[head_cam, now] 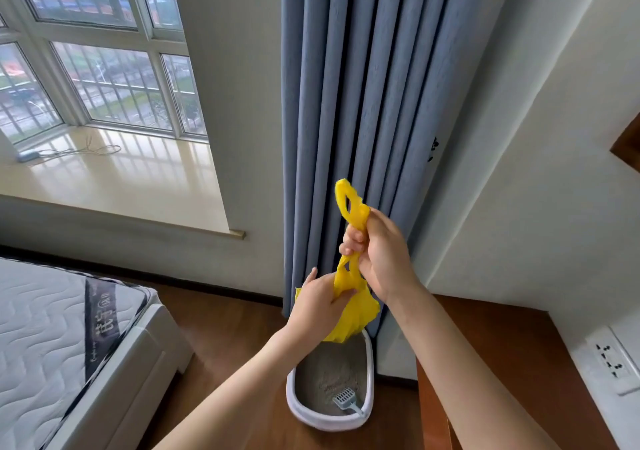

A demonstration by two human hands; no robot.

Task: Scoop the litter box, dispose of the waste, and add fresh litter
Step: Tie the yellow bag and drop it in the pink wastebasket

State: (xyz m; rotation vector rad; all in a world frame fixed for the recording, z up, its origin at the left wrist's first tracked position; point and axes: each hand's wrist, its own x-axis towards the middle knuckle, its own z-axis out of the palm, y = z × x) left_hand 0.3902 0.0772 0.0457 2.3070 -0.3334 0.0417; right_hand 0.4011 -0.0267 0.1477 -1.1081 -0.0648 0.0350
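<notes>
I hold a yellow plastic bag [356, 311] in the air above the litter box. My left hand [320, 302] grips the bag's gathered neck. Higher up, my right hand [375, 247] grips the bag's twisted handles, whose loops stick up above the fist. On the wooden floor below stands a white oval litter box [294, 399] filled with grey litter. A pale blue slotted scoop [346, 400] lies in its near right corner, handle resting against the rim.
A blue curtain [363, 103] hangs right behind the box. A white bed with a quilted mattress [52, 331] stands at the left. A wooden desk edge [433, 404] and a wall socket [611, 363] are at the right. A window sill [121, 179] holds a cable.
</notes>
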